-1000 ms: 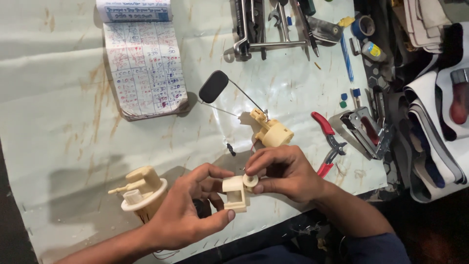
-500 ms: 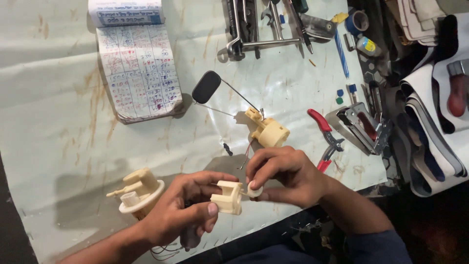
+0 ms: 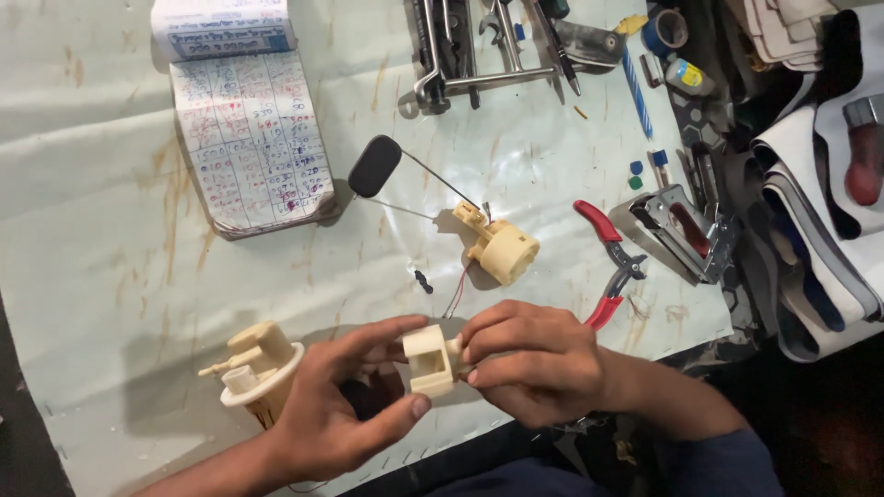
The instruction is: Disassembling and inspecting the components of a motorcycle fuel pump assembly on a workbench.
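Left hand: the left hand (image 3: 336, 419) grasps a small cream plastic housing (image 3: 431, 359), thumb under it and fingers curled over its top.
Right hand: the right hand (image 3: 532, 364) pinches the right side of the same housing with its fingertips.
Housing: held by both hands just above the near edge of the workbench (image 3: 110, 304), which is covered with a pale, stained sheet.
Flanged part: a cream flanged pump cover (image 3: 253, 373) stands on the bench just left of the left hand.
Float unit: a cream round sender body (image 3: 502, 250) with a wire arm and a black float (image 3: 374, 166) lies near the middle, beyond the hands.
Pliers: red-handled pliers (image 3: 608, 262) lie right of the sender body, 1 handle reaching behind the right hand.
Notebook: an open handwritten ledger (image 3: 250, 138) lies toward the far left.
Tools: steel wrenches (image 3: 470, 46) lie at the far edge; a staple gun (image 3: 681, 230) sits by the right edge.
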